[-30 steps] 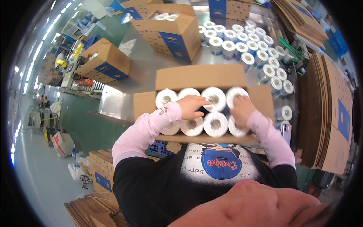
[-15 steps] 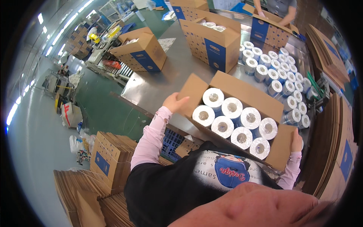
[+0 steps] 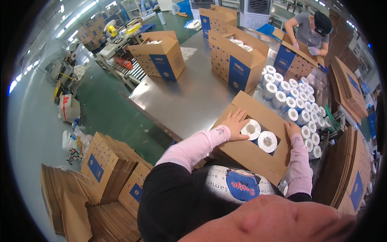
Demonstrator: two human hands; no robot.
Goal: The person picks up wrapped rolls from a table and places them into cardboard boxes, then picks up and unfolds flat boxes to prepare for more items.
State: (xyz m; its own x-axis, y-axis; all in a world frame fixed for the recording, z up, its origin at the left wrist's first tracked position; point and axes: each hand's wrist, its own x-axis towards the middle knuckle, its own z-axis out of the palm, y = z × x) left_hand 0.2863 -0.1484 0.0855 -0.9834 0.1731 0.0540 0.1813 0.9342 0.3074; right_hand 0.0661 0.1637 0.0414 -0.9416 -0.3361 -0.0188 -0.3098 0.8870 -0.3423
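Observation:
An open cardboard carton (image 3: 252, 159) stands in front of me at the table's near edge. Two white-wrapped paper rolls (image 3: 267, 142) show through its top, and its folded-in flaps cover the rest. My left hand (image 3: 236, 126) lies with fingers spread on the left flap, its fingertips by the nearer roll. At the carton's right side, my right hand (image 3: 293, 130) has its fingers curled over the cardboard edge. The far flap (image 3: 254, 107) stands raised behind the rolls.
Many loose rolls (image 3: 300, 103) crowd the metal table (image 3: 173, 107) at the right. Filled cartons (image 3: 238, 60) stand farther back. A co-worker (image 3: 308, 32) reaches into another carton (image 3: 294, 54) at the far right. Flattened carton stacks (image 3: 109, 169) lie at the lower left, more cardboard (image 3: 346, 169) at the right.
The carton's short side flaps and near flap have swung inward, covering most of the rolls. My left hand has moved right onto the left flap; my right hand has moved up and inward.

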